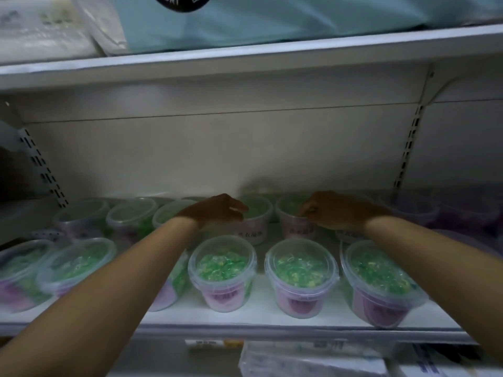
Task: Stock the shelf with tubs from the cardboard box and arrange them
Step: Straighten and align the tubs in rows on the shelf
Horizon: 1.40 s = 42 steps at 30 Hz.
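A white shelf [261,311] holds two rows of clear plastic tubs, each upright with its lid on top and filled with green and yellow pieces above a pink or purple label.

Both bare arms reach over the front row toward the back row. The left hand [217,210] hovers palm down, fingers loosely spread and slightly curled, over a back-row tub [253,221] with a white label; it seems to hold nothing, and whether the fingertips touch the lid is unclear. The right hand [332,210] sits just to the right of the neighbouring back-row tub [292,219], its grip partly closed with the fingertips curled against that tub's rim and side wall. Whether it truly clamps the tub cannot be told in the dim light.

The two back-row tubs stand side by side between the hands, near each other. In front of them stand three front-row tubs: one at centre [222,273], one to its right [300,278], and one further right [381,284] partly under the right forearm. More tubs line the left side, partly hidden by the left forearm.

Above, an upper shelf [245,58] carries a pale blue package [272,20] and white packets.
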{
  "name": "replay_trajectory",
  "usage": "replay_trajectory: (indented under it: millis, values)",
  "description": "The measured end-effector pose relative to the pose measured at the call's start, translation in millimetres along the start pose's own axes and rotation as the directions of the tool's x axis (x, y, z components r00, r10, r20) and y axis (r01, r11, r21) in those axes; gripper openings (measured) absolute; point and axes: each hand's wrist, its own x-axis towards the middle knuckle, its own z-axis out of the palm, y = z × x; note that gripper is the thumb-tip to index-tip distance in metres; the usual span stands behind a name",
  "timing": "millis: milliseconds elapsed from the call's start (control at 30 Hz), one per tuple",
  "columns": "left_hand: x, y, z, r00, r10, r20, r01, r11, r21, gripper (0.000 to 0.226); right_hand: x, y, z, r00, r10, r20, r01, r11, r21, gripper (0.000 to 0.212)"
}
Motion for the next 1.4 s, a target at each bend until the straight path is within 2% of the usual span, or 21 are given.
replay_trajectory:
  millis: [133,267,467,633,900,1067,1267,1400]
  values:
    - [-26,3,-5,0.983,-0.036,-0.182,0.018,0.995,-0.100,0.037,-1,-7,2,0.999,-0.029,0.022,0.030,0.998,-0.058,0.025]
    - [-65,1,-11,0.940,-0.101,-0.325,0.091,0.995,-0.045,0.035,-8,-22,0,0.993,-0.064,-0.094,0.064,0.998,-0.001,0.028]
    - [-120,-13,-5,0.885,-0.168,-0.435,0.108,0.981,-0.159,0.029,-7,-69,4,0.983,-0.128,-0.128,0.136,0.989,0.052,0.026]
    - [-148,-27,-14,0.874,-0.194,-0.446,0.160,0.981,-0.112,0.032,-9,-91,2,0.987,-0.115,-0.108,0.124,0.989,0.078,0.022]
    - [-157,-75,-35,0.870,-0.237,-0.433,0.203,0.971,-0.123,0.029,8,-124,2,0.992,-0.106,-0.068,0.108,0.993,0.038,0.024]
    - [-131,-99,-53,0.938,-0.169,-0.301,0.176,0.984,-0.006,0.022,30,-135,12,0.998,0.020,-0.065,-0.019,1.000,0.019,0.029]
    - [-91,-141,-56,0.986,-0.163,-0.024,0.162,0.931,0.326,0.042,41,-147,21,0.988,0.154,-0.030,-0.153,0.988,0.020,0.034]
    - [-78,-153,-50,0.994,-0.107,-0.008,0.104,0.943,0.317,0.069,48,-155,25,0.982,0.191,0.005,-0.191,0.981,0.033,0.032]
